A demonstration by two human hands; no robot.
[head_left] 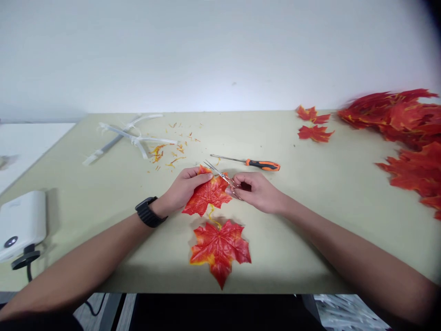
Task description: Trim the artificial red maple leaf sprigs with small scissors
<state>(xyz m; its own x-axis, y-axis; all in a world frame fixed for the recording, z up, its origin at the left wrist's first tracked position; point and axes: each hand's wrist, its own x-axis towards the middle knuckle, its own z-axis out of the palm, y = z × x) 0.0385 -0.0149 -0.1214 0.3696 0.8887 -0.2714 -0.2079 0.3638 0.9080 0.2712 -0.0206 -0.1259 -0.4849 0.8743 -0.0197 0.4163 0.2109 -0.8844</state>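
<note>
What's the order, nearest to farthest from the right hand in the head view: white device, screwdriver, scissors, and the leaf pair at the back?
1. Scissors: held in the right hand.
2. Screwdriver: lying just beyond that hand.
3. Leaf pair: farther back, to the right.
4. White device: across at the far left.

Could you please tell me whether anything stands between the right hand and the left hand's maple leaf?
Only the scissors that the right hand holds, at the far edge of the maple leaf; nothing else visible does. The screwdriver lies beyond them.
</note>
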